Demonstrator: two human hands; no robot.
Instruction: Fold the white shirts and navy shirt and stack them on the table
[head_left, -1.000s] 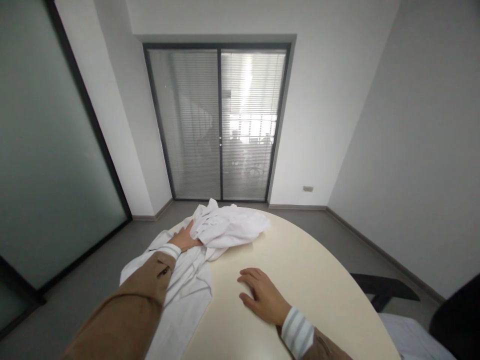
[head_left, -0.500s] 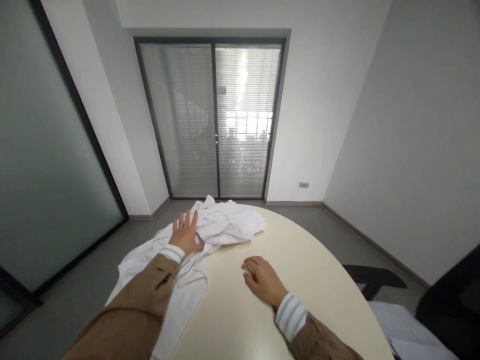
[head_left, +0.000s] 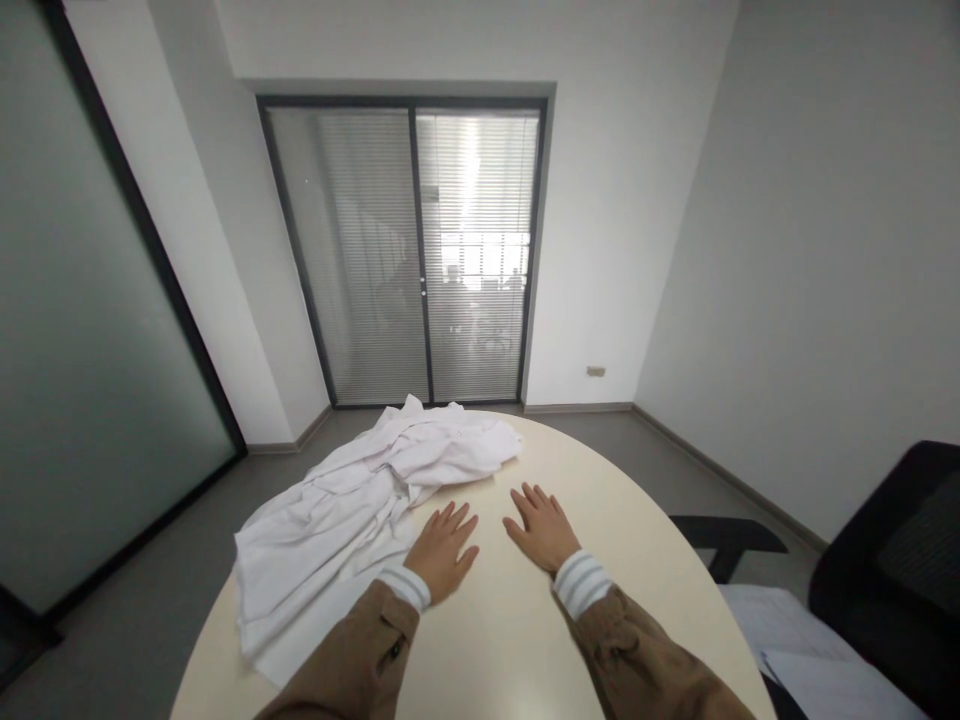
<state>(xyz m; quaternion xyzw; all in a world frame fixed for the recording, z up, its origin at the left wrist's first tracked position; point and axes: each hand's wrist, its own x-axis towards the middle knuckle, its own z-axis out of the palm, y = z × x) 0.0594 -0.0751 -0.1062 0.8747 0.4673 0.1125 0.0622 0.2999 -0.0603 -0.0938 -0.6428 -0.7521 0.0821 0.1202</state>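
A crumpled white garment [head_left: 352, 505] lies spread over the left and far part of a round cream table [head_left: 645, 560]. My left hand [head_left: 444, 548] rests flat on the tabletop with fingers spread, right beside the garment's near edge and holding nothing. My right hand [head_left: 544, 525] lies flat a short way to its right, fingers stretched out, also empty. Both arms wear brown sleeves with striped cuffs.
A black chair [head_left: 892, 570] stands at the right with its armrest [head_left: 724, 535] near the table's edge. Papers [head_left: 817, 670] lie at the lower right. Glass doors with blinds [head_left: 405, 255] are ahead, and a frosted glass wall [head_left: 82, 330] is at the left.
My left hand has come off the garment and drawn back to the bare tabletop. My right hand has uncurled and moved forward, so both hands now lie flat side by side.
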